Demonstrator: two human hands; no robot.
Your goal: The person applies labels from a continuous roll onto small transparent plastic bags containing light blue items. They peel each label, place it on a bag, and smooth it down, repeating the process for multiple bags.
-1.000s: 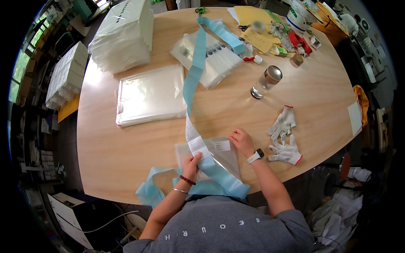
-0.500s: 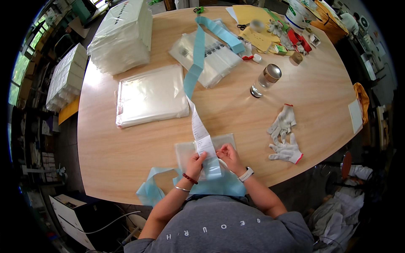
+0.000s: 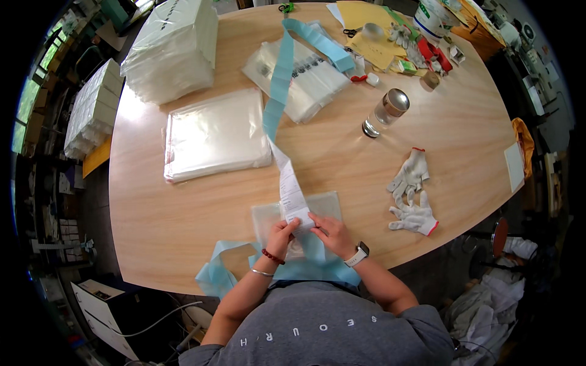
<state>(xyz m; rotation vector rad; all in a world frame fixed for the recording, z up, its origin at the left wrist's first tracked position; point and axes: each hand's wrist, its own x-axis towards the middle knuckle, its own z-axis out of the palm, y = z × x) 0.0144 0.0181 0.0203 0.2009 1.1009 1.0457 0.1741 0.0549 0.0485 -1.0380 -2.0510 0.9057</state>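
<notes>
A long strip of labels (image 3: 292,188), white printed faces and light-blue backing, runs toward me from the back of the table. My left hand (image 3: 282,239) pinches the strip's left edge. On its opposite edge, the thumb and fingers of my right hand (image 3: 332,235) are closed. Under both hands lies a clear plastic bag (image 3: 264,215), partly hidden; whether it is one bag or a stack I cannot tell. Blue backing strip (image 3: 215,276) loops at the table's near edge and passes below my wrists.
Flat clear bags (image 3: 213,137) lie left of the strip, a tall bagged stack (image 3: 168,61) behind them. More printed bags (image 3: 311,85) sit farther back. A glass bottle (image 3: 384,113) and white work gloves (image 3: 412,213) are to the right. Scissors (image 3: 349,32) lie among yellow envelopes (image 3: 366,17).
My right hand has come up and closer to the left, its fingers now on the label strip's right edge. The blue length hanging between my hands has shifted lower.
</notes>
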